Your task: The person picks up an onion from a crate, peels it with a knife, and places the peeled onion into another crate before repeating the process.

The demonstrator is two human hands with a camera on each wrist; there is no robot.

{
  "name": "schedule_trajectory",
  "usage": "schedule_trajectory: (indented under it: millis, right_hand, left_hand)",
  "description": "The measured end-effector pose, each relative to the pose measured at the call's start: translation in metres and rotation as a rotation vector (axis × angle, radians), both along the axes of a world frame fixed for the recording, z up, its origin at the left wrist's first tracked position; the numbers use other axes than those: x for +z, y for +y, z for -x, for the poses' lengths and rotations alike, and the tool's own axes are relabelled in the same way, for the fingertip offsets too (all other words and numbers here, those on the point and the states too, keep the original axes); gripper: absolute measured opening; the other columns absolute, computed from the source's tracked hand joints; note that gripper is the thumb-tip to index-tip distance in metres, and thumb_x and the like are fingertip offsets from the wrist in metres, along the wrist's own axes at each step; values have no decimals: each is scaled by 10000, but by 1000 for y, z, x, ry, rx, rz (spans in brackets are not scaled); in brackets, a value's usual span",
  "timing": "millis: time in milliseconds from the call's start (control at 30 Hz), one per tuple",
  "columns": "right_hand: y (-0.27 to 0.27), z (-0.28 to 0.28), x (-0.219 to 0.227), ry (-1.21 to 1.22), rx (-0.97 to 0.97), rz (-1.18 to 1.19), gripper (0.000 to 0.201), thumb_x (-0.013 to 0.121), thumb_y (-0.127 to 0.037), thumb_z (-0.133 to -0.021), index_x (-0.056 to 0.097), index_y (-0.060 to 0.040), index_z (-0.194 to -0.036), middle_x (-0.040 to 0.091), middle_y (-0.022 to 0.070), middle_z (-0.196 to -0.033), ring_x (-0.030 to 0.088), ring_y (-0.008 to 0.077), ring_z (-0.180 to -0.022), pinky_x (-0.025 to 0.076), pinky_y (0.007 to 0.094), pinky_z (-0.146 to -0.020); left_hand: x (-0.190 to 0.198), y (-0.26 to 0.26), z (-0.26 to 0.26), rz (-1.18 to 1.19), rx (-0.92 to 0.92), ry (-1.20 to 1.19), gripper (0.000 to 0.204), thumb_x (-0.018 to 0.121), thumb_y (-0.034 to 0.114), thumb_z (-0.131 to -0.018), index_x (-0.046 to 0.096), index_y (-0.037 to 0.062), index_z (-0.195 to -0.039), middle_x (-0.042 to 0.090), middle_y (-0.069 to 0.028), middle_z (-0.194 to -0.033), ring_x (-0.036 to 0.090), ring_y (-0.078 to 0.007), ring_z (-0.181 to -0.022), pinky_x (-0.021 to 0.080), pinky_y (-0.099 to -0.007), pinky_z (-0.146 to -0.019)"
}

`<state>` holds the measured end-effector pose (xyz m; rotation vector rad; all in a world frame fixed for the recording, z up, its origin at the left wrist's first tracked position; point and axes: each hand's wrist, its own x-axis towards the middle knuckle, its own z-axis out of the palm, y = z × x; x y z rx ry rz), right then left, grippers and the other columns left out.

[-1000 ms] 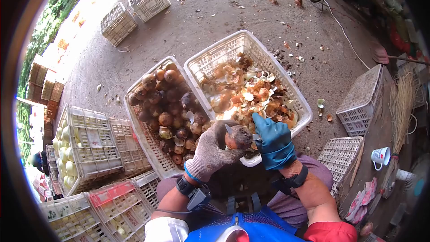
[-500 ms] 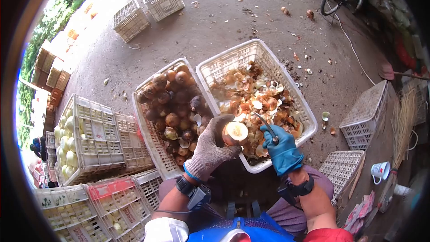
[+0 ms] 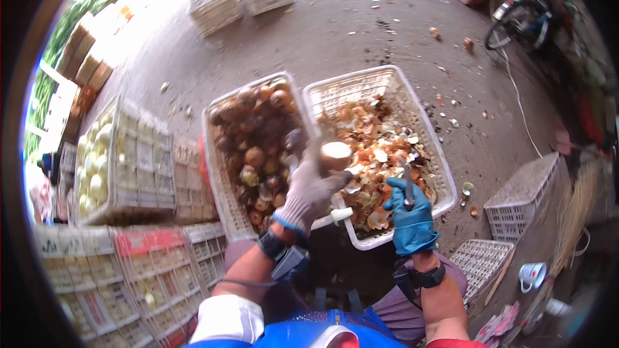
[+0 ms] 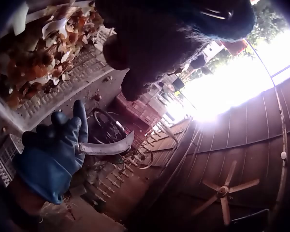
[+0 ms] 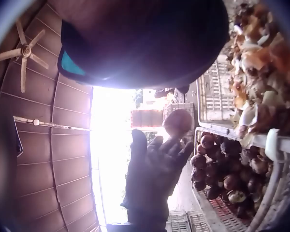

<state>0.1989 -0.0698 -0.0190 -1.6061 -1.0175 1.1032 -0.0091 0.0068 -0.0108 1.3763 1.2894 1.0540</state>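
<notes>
My left hand [image 3: 311, 187], in a grey knit glove, grips an onion [image 3: 336, 156] whose pale cut face points up. The hand is over the border between two crates, and motion blurs it. My right hand [image 3: 411, 219], in a blue rubber glove, holds a knife [image 3: 407, 183]; the left wrist view shows its curved blade [image 4: 108, 148]. It is above the right crate [image 3: 445, 167], which holds a heap of onion skins [image 3: 371, 138]. Unpeeled brown onions [image 3: 255, 154] fill the left crate [image 3: 215, 174]. A pale piece [image 3: 342, 214] overlaps the crate corner near my lap.
Crates of pale peeled onions [image 3: 97, 167] stand at the left, with more crates [image 3: 122, 283] beside my left arm. At the right are an upturned crate [image 3: 521, 183], a white cup [image 3: 532, 276] and a straw broom [image 3: 570, 219]. A bicycle [image 3: 519, 22] is parked farther back.
The knife was at the onion; now they are apart and the onion shows a pale cut face. My left hand has shifted toward the brown onions. The head view has turned.
</notes>
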Motion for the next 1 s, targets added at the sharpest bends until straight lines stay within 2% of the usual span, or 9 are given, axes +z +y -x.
schedule_trajectory:
  millis: [100,167,233,367,433,500,633,767,1000]
  right_hand:
    - [1,-4,-9,41,-26,38,247,604,-99,-1050,682,-45,-1278,607,-29,-903,586,69,-774,538,249,-724]
    - [0,-9,-10,-124,75,29,346,680,-86,-999,639,-62,-1342,638,-9,-973,592,79,-783,520,258,-713]
    - [-1,-8,-14,-181,145,4,378,717,-88,-975,636,-58,-1343,666,8,-986,614,88,-815,530,273,-740]
    - [-4,-13,-40,-232,249,102,365,709,-85,-983,642,-52,-1340,705,40,-1013,631,100,-807,550,277,-746]
    - [-1,-7,-27,-34,244,251,355,695,-84,-992,644,-49,-1342,720,55,-1027,635,105,-790,558,278,-737]
    - [1,-4,-18,-45,298,255,346,670,-97,-1012,643,-48,-1353,734,57,-994,628,91,-736,546,262,-676]
    - [2,6,-21,-38,287,243,341,648,-107,-1026,642,-64,-1363,732,33,-919,590,48,-669,508,234,-620]
    - [8,10,-16,-91,280,259,350,655,-118,-1025,635,-66,-1370,736,30,-893,581,41,-658,493,228,-609]
    - [13,12,-23,-129,269,319,344,635,-110,-1030,628,-52,-1370,748,36,-903,583,40,-646,489,225,-603]
  left_hand:
    - [19,15,26,-188,93,238,864,840,204,-866,374,-21,-1559,523,-174,-1467,540,-165,-1294,452,-306,-1090]
    - [24,27,67,-159,196,-148,745,782,156,-935,399,-11,-1552,535,-150,-1482,536,-188,-1338,471,-318,-1087]
    - [48,26,105,-91,295,-385,345,643,31,-1012,603,10,-1353,709,-70,-1195,684,-156,-1085,563,-309,-946]
    - [-17,32,200,115,405,-15,104,636,45,-1019,715,3,-1071,747,-44,-980,706,-123,-916,560,-246,-785]
    - [-109,33,255,123,347,296,148,698,120,-985,723,18,-1088,763,-81,-933,713,-166,-855,561,-282,-776]
    - [-116,14,236,253,389,799,295,788,219,-903,719,38,-1126,773,-141,-961,738,-245,-887,575,-350,-815]
    - [-173,4,225,407,374,967,564,849,249,-778,653,92,-1283,745,-204,-1121,713,-380,-1066,563,-460,-925]
    - [-226,14,232,344,326,1086,797,874,256,-743,525,139,-1450,646,-203,-1316,650,-400,-1181,553,-467,-983]
    - [-234,31,224,484,266,1227,912,919,271,-678,480,140,-1466,611,-209,-1310,636,-406,-1186,551,-488,-990]
